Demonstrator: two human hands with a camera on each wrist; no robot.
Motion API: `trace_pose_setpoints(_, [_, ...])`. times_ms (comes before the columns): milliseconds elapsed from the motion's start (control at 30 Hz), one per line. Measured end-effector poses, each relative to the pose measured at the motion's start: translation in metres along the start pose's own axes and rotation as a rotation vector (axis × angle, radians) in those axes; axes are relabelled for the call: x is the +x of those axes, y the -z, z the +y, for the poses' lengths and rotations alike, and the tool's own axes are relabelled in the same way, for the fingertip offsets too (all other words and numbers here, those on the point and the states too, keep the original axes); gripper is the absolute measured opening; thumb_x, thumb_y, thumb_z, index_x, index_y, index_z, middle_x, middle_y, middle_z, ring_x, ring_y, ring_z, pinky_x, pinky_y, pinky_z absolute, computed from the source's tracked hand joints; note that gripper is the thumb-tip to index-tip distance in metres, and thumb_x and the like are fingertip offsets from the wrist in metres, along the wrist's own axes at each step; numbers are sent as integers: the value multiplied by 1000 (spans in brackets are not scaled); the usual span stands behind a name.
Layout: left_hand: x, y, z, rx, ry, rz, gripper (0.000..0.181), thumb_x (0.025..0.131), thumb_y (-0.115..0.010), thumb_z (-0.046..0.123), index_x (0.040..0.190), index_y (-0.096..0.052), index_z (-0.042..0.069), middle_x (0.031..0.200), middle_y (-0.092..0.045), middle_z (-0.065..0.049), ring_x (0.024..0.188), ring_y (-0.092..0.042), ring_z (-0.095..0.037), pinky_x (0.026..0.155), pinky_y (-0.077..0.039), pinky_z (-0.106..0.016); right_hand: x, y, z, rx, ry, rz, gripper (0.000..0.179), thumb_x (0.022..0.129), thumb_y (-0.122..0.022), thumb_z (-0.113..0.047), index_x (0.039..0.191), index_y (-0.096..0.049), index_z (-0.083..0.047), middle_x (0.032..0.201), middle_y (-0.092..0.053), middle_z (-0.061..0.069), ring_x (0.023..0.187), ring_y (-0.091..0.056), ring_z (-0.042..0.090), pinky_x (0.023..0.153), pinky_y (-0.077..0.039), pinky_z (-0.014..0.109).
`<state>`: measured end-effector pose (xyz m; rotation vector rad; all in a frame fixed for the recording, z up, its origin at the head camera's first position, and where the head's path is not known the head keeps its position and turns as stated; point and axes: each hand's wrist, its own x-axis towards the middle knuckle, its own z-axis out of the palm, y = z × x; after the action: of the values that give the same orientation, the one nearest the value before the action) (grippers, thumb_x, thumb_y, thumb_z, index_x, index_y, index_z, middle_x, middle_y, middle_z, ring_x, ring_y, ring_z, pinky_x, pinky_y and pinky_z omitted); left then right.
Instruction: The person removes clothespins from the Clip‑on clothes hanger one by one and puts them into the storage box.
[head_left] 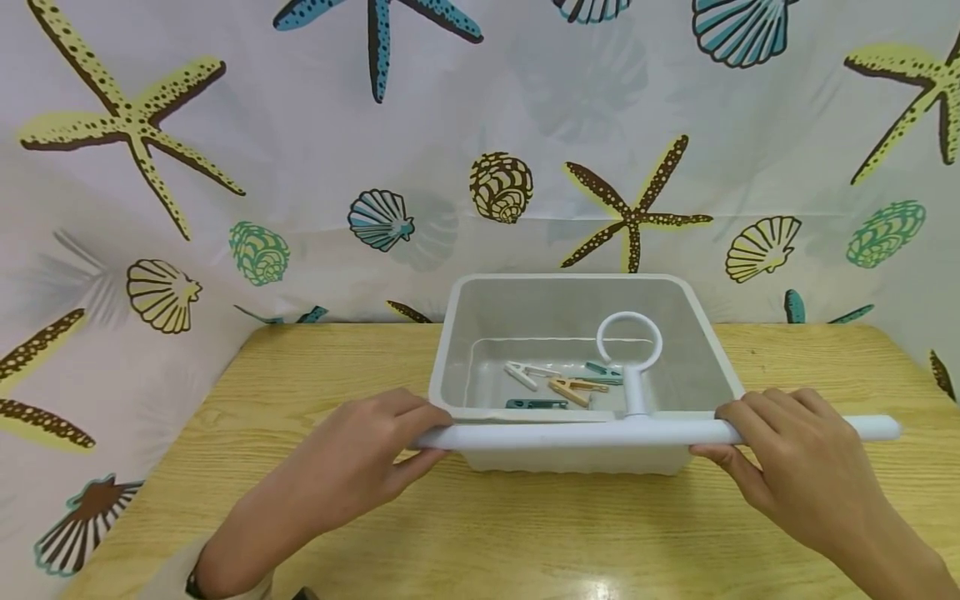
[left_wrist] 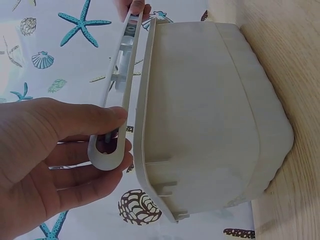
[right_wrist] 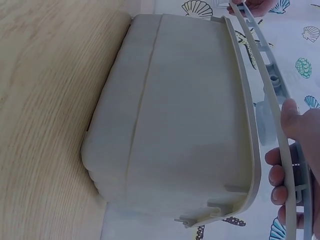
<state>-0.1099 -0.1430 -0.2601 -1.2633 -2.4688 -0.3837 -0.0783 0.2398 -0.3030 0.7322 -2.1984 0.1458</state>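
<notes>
A white plastic hanger [head_left: 555, 434] with a long bar and an open ring hook [head_left: 658, 342] is held level across the front of a light grey bin [head_left: 577, 461]. My left hand [head_left: 352, 454] pinches the bar's left end, thumb on the near side and fingers behind. Toward the other end, my right hand [head_left: 802, 462] grips the bar, whose tip sticks out past the fingers. From the left wrist view the bar [left_wrist: 107, 161] looks hollow, with a rounded end. Inside the bin lie several clothespins, including a white one [head_left: 521, 377], a tan one [head_left: 570, 392] and a dark green one [head_left: 536, 404].
The bin stands on a wood-grain table [head_left: 337, 367], near its back edge. Behind and at both sides hangs a white cloth [head_left: 315, 167] printed with starfish and shells.
</notes>
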Motion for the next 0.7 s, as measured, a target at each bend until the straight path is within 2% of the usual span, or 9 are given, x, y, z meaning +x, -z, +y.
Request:
trace_pose_setpoints(167, [-4,0,2,-6,16,4,23,77,-81,11,98,-71,8,91,-69,0,80,-64,-11,66,-54,-27,-1,2,-3,8,11,4,62,98,-35,-58,80,-59,-4,70,-61,4,66,-60,23,63,-42,39])
trace_pose_setpoints(400, [-8,1,5,-27,24,17,23,76,-82,8,96,-71,9,91,-68,1,79,-63,-9,66,-54,-27,-3,4,-7,13,42,50,59,99,-38,-56,79,-60,-5,69,-58,1,63,-57,20,61,-39,36])
trace_pose_setpoints(567, [-10,2,6,-41,13,14,22,75,-82,7,92,-69,10,87,-66,4,75,-58,-6,62,-52,-23,-5,6,-10,21,31,18,59,99,-37,-57,80,-62,-6,71,-59,0,65,-58,20,63,-42,38])
trace_pose_setpoints(700, [-12,3,8,-49,24,-20,21,75,-82,8,88,-66,12,85,-63,6,72,-53,-5,59,-48,-20,-6,8,-11,34,24,-10,59,98,-37,-57,82,-63,-6,73,-61,0,69,-60,20,64,-43,38])
